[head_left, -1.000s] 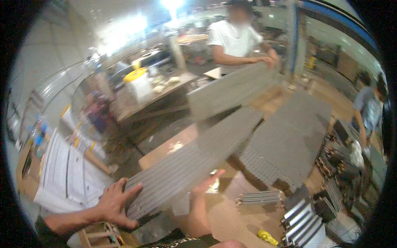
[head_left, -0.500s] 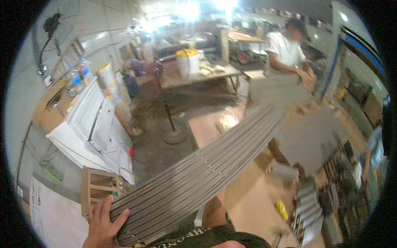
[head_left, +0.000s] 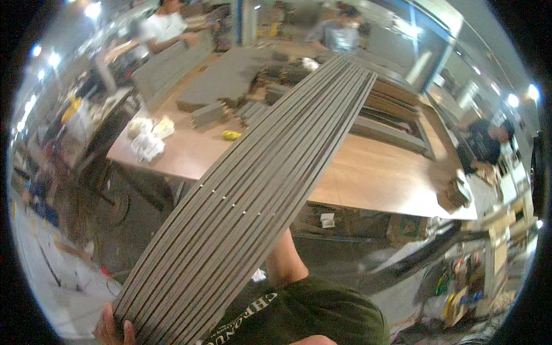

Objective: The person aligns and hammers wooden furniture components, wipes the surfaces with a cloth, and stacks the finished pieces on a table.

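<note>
A long bundle of grey grooved slats (head_left: 247, 190) slants across the middle of the view, from the lower left up to the far right. Small pale dots run in a row across its middle. At its near end my left hand (head_left: 115, 329) is closed around the edge, with the fingers partly showing. My right forearm (head_left: 286, 259) goes up beneath the bundle, and the slats hide my right hand. The far end of the bundle passes above a wooden-topped table (head_left: 368, 178).
Grey boards (head_left: 224, 77), short grey pieces (head_left: 208, 115), a yellow item (head_left: 231, 135) and white crumpled cloths (head_left: 148, 145) lie on the table. A grey frame (head_left: 397, 135) rests at its right. People (head_left: 167, 27) stand beyond it; another person (head_left: 486, 141) is at far right.
My view has swung to the right, and the bundle has turned with me, now pointing more steeply away. The table has come in front of me. My left hand still grips the near end.
</note>
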The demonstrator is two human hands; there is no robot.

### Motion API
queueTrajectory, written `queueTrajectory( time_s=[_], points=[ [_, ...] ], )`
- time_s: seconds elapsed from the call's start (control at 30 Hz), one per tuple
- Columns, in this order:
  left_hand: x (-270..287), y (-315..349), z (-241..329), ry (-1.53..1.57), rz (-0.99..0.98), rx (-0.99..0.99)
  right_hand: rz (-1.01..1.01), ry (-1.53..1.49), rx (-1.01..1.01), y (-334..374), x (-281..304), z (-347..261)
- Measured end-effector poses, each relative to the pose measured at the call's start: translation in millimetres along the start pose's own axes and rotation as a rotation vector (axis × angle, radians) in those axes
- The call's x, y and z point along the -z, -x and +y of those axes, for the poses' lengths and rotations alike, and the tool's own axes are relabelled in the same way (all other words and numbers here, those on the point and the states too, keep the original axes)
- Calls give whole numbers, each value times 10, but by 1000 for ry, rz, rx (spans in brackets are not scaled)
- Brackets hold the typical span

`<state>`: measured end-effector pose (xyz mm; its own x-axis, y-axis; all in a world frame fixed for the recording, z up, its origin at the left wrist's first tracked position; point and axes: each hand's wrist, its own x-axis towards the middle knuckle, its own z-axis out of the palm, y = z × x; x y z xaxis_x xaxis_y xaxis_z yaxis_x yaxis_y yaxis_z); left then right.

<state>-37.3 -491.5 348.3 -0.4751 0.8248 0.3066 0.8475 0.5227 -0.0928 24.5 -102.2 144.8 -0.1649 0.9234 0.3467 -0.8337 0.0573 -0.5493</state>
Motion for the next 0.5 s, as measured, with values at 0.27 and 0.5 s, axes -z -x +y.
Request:
queueTrajectory(
  time_s=[0.27,0.5],
  points=[
    [586,331,442,192,-93,-182,62,384,671,-285,704,-1979],
    [580,917,1760,278,-114,-325,-34,352,811,-364,1573,-3297]
  ],
)
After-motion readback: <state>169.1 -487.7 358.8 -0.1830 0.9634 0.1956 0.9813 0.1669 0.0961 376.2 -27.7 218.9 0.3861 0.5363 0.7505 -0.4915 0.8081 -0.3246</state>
